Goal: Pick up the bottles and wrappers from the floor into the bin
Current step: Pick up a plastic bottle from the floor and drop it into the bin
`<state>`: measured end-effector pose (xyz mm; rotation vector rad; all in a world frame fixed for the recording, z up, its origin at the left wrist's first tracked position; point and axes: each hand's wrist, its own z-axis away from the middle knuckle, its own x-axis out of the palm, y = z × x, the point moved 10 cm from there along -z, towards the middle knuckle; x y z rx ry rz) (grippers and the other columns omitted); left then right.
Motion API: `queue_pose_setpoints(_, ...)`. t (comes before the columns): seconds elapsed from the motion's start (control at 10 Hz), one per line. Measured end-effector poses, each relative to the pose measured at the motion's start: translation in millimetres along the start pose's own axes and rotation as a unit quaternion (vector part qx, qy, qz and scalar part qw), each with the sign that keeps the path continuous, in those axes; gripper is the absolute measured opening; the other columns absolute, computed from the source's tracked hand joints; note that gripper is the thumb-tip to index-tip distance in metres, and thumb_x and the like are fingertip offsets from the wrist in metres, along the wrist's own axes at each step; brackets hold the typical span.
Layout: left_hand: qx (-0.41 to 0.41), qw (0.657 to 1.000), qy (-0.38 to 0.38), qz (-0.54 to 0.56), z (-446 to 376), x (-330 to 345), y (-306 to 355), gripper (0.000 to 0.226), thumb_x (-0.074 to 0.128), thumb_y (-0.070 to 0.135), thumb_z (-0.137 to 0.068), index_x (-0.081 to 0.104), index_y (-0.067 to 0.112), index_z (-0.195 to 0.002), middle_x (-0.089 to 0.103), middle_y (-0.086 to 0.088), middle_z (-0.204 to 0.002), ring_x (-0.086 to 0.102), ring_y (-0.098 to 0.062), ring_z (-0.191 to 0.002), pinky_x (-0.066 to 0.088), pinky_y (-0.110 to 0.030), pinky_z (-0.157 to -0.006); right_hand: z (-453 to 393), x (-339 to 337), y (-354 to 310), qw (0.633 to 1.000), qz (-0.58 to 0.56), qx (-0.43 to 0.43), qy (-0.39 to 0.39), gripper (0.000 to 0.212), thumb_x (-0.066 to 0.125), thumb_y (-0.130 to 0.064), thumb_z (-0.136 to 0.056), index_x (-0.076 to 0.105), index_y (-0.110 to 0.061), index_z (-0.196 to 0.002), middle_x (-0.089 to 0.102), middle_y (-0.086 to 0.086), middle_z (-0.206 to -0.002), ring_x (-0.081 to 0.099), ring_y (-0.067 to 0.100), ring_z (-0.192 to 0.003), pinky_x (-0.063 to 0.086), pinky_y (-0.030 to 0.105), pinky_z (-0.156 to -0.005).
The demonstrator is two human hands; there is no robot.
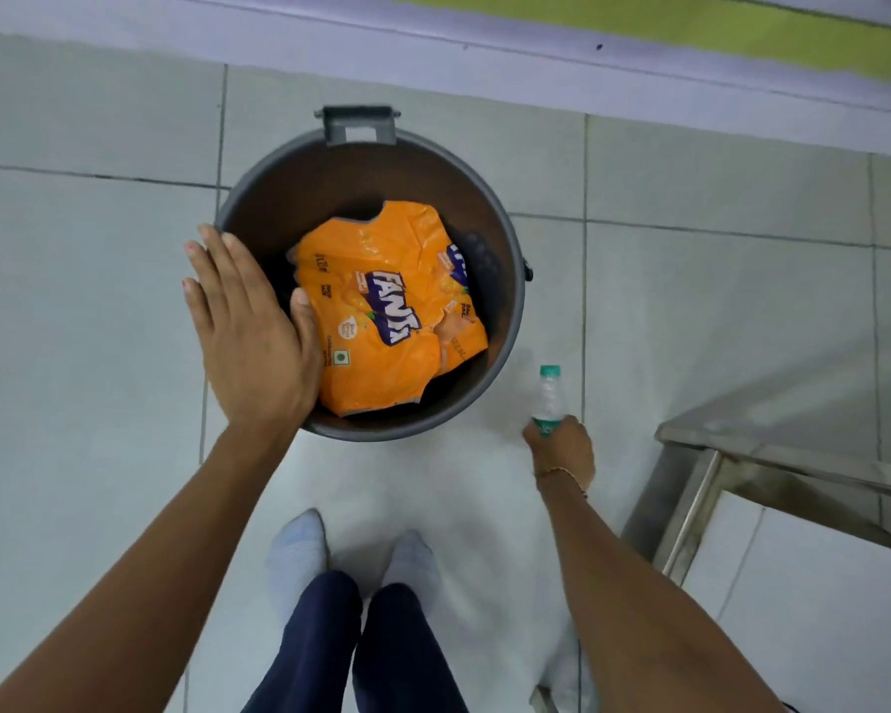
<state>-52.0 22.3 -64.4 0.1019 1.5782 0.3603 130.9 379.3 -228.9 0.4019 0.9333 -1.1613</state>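
A round grey bin (pixel 510 321) stands on the tiled floor ahead of my feet. An orange Fanta wrapper (pixel 387 306) lies crumpled inside it. My left hand (pixel 250 326) hovers flat over the bin's left rim with fingers spread, thumb near the wrapper's edge, holding nothing. My right hand (pixel 561 447) is closed around the lower part of a small clear plastic bottle (pixel 550 393) with a green cap, held upright just to the right of the bin, outside its rim.
A steel table corner (pixel 741 445) with a metal leg juts in at the right. A lilac wall base with a yellow stripe (pixel 639 23) runs along the top. My socked feet (pixel 351 558) stand just behind the bin.
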Motion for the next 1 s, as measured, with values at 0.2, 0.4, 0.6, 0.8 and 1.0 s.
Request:
queue_pose_setpoints(0.2,-0.003,0.997,-0.069,0.041,-0.3,-3.7,0.9,0.064,0.031,0.028,-0.101,0.006,-0.003,-0.151,0.004,-0.021,-0.161,0.0,-0.032,-0.151,0.001,-0.04,-0.122,59.5,-60.2,-75.0,0.983,-0.154,-0.044,0.092,0.044,0.063,-0.044,-0.081,0.059,-0.006,-0.102,0.065,0.013,-0.094,0.06,0.02,-0.076,0.046,0.024,-0.061)
queue_pose_setpoints(0.4,0.049,0.985,-0.14,0.085,5.4,-6.4,-3.7,0.065,0.029,0.029,-0.102,0.0,-0.001,-0.152,-0.004,-0.018,-0.162,-0.007,-0.028,-0.15,-0.002,-0.039,-0.123,146.9,-138.7,-132.5,0.88,-0.393,-0.15,0.221,0.054,0.055,-0.054,-0.082,0.058,-0.013,-0.116,0.061,-0.005,-0.096,0.061,0.002,-0.079,0.05,0.007,-0.063)
queue_pose_setpoints(0.6,0.077,0.981,-0.169,0.063,16.6,-0.3,-9.2,0.065,0.028,0.033,-0.103,-0.001,0.002,-0.151,-0.003,-0.019,-0.162,-0.01,-0.027,-0.149,-0.004,-0.039,-0.122,191.6,-115.4,-196.7,0.918,-0.271,-0.238,0.164,0.052,0.064,-0.041,-0.082,0.054,-0.009,-0.121,0.062,0.009,-0.104,0.062,0.015,-0.092,0.052,0.014,-0.068)
queue_pose_setpoints(0.8,0.081,0.98,-0.171,0.057,16.3,3.0,-9.1,0.065,0.026,0.033,-0.103,-0.005,0.003,-0.151,-0.005,-0.018,-0.162,-0.009,-0.028,-0.15,-0.006,-0.038,-0.121,186.0,-80.3,-240.2,0.959,-0.136,-0.225,0.105,0.066,0.057,-0.059,-0.079,0.051,-0.013,-0.125,0.058,0.008,-0.113,0.058,0.017,-0.103,0.054,0.026,-0.079)
queue_pose_setpoints(1.0,0.086,0.977,-0.18,0.077,9.1,-13.9,-11.1,0.067,0.028,0.034,-0.102,-0.005,0.001,-0.151,-0.007,-0.018,-0.162,-0.009,-0.028,-0.15,-0.003,-0.038,-0.122,174.1,-62.1,-259.3,0.971,0.002,-0.239,-0.007,0.061,0.035,-0.054,-0.092,0.062,-0.001,-0.106,0.063,0.018,-0.11,0.062,0.031,-0.103,0.053,0.04,-0.086)
